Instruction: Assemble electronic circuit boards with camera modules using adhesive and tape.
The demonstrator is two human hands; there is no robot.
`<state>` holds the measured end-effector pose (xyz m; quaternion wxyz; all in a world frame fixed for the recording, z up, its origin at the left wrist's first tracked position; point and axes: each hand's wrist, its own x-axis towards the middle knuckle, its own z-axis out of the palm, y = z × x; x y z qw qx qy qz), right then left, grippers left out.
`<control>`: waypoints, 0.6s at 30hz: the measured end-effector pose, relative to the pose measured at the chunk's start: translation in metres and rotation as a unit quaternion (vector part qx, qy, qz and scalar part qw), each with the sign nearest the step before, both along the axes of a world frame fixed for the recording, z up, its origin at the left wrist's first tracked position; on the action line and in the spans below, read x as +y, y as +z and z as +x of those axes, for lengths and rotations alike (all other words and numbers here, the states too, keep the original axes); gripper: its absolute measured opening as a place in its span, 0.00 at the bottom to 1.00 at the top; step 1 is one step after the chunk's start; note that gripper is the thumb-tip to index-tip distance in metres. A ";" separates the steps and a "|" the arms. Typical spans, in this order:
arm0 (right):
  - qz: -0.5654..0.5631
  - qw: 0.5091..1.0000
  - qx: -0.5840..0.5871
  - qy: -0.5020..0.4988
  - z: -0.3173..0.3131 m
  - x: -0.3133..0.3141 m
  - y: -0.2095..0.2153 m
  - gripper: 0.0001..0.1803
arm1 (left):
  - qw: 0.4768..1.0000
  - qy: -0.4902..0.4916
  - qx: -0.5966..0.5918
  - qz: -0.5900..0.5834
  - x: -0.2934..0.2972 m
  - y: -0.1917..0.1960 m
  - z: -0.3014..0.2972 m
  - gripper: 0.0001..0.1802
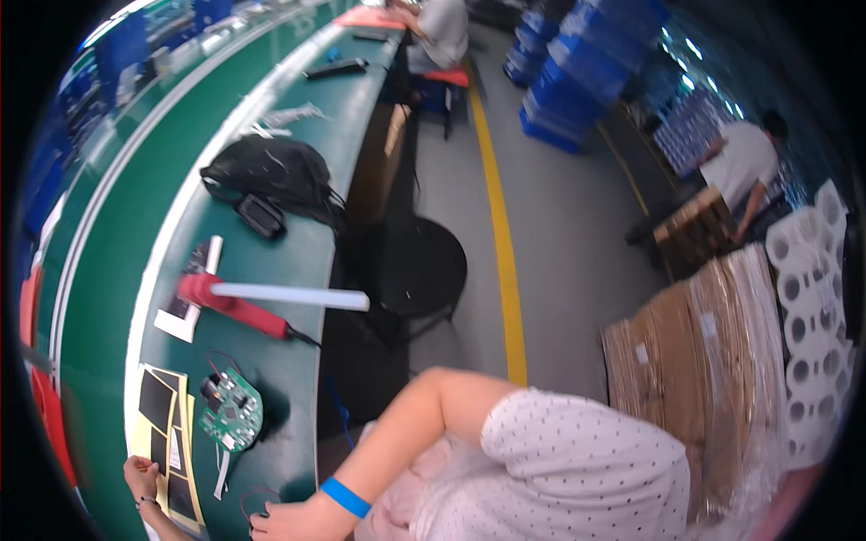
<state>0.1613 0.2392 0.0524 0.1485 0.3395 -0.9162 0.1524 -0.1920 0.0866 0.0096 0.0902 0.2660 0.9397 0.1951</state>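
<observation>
My left hand (pixel 142 477) is closed, its fingers bent together at the left edge of yellow-backed sheets (pixel 187 433) that carry black rectangular pieces. Whatever lies between those fingers is too small to make out. At the lower edge, my right hand (pixel 293 522) has its fingers curled, with a small dark bit at the tips that I cannot identify; a blue band (pixel 345 497) circles that wrist. A thin reddish wire arcs beside it. Between the sheets and the table's near edge lies a green circuit board (pixel 233 413) with wires and a white strip attached.
Farther up the bench (pixel 293 261) lie a red glue gun (pixel 236 308) with a long white stick, a black bag (pixel 275 171) and a dark case (pixel 261 216). A black stool (pixel 415 266) stands alongside. Flattened cardboard (pixel 690 347) and blue crates (pixel 586 72) are to the right; two people work beyond.
</observation>
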 end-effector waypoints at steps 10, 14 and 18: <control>-0.046 0.998 -0.032 -0.004 0.010 0.014 0.030 0.31 | 0.993 0.048 0.088 0.062 0.007 -0.010 0.028 0.15; -0.055 0.998 -0.040 -0.006 0.010 0.016 0.031 0.32 | 0.995 0.062 0.007 0.079 0.008 -0.015 0.011 0.13; -0.058 0.998 -0.029 -0.010 0.011 0.018 0.034 0.30 | 0.994 0.060 -0.050 0.078 0.008 -0.018 0.003 0.12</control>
